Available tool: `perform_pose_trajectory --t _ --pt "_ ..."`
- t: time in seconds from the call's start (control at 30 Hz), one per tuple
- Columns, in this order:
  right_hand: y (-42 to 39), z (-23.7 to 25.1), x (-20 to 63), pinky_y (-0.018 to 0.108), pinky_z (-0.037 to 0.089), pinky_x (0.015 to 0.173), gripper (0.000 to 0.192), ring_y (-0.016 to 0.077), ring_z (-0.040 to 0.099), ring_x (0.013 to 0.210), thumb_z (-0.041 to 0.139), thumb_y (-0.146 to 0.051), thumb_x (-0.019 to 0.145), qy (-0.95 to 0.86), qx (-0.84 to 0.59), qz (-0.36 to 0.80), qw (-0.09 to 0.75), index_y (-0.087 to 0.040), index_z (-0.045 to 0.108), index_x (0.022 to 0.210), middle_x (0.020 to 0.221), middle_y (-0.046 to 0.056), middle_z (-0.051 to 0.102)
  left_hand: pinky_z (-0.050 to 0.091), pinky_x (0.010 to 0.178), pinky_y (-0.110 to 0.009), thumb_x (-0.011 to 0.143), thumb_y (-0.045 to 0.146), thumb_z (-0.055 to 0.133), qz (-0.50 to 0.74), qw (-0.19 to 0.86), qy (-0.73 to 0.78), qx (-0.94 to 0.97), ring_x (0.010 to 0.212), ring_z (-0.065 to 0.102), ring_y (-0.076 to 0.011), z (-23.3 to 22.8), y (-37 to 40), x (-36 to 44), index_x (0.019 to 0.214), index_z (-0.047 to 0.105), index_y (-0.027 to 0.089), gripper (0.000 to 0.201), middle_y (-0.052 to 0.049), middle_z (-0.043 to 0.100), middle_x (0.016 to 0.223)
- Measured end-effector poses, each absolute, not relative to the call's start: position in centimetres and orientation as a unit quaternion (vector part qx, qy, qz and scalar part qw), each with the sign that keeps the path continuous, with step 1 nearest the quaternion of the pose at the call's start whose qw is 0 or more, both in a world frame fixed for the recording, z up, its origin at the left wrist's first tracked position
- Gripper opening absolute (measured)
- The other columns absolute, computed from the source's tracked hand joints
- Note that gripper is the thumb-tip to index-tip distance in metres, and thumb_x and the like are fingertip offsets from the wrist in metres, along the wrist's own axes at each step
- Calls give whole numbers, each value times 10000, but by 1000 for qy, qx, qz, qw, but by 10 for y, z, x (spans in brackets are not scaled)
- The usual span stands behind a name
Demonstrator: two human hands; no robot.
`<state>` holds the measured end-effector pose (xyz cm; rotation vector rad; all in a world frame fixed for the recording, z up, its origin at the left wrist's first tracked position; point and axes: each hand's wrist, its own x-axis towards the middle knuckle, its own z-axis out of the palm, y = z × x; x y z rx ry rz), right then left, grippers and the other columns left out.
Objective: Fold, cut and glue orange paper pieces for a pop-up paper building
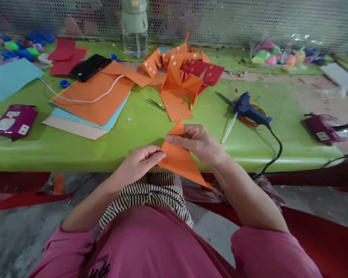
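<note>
Folded paper piece (178,158) between both hands at table (139,127) edge, glue gun (249,111) right, paper stack (89,102) left.

Both forearms are bare, with pink sleeves pushed up to the elbows, far back from the fingers. The left hand (139,159) and right hand (197,143) wear no rings or gloves. Behind the wrists, a black-and-white striped garment covers the lap, and below it the pink top carries black lettering.

water bottle (134,29) top cut off by frame edge, bagged coloured pieces (280,54) blurred, indistinct
</note>
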<state>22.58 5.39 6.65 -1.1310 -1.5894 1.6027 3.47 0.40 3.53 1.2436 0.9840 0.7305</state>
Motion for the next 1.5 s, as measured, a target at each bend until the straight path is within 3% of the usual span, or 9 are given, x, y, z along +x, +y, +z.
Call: perform_pose_trajectory --t 0.27,0.47,0.63,0.73,0.8,0.93,1.13,1.3,1.5 --pt "46 68 220 272 475 601 283 143 607 671 744 -477 787 -619 -424 596 286 -205 684 735 676 -23 650 341 600 -237 932 468 539 331 567 468 592 653 391 -108 38 4 34 785 584 179 327 33 451 697" --pt "72 63 234 301 486 733 294 133 592 701 670 -438 862 -610 -472 452 449 -215 645 671 696 -12 634 286 562 -234 924 463 584 314 568 473 596 599 335 -88 35 2 29 693 524 180 371 56 360 635" --pt "77 62 246 448 479 970 211 239 647 1038 591 -397 932 -756 -441 266 404 -265 710 1046 1054 52 730 466 630 -231 790 505 737 380 756 395 358 618 533 -91 26 9 29 740 636 174 350 15 588 696" --pt "72 58 244 548 350 1116 387 310 444 1382 617 -306 908 -866 -363 128 320 -337 635 1294 1454 52 570 517 633 -241 688 451 836 381 800 370 279 606 591 -102 24 15 30 729 675 161 334 -9 635 678" --pt "71 56 241 574 267 1157 325 313 381 1430 604 -302 914 -895 -329 87 288 -391 682 1217 1467 -4 566 535 628 -246 665 426 855 362 810 370 275 604 616 -111 23 17 29 738 692 156 324 -19 651 670" --pt "70 58 237 494 366 1078 213 248 642 1069 552 -356 944 -879 -333 162 301 -335 761 980 1035 2 768 542 604 -264 797 512 733 388 760 389 348 611 639 -134 18 15 22 833 712 177 337 -31 685 692" --pt "56 60 223 334 495 734 344 203 657 762 634 -513 881 -747 -454 357 329 -191 746 837 816 43 735 529 871 -259 801 323 774 498 587 396 502 1040 642 -143 27 18 19 1092 681 229 320 -37 692 1181" --pt "49 53 214 302 495 739 334 181 654 790 674 -519 858 -720 -425 432 337 -196 755 892 837 26 733 501 669 -191 721 341 827 585 568 419 399 744 599 -73 33 28 31 907 562 188 359 37 625 841" --pt "47 54 213 269 467 677 327 150 631 709 673 -485 869 -729 -417 446 311 -171 734 801 793 28 731 496 658 -158 718 278 831 609 602 398 331 676 564 -52 37 34 26 1192 570 219 544 100 534 679"
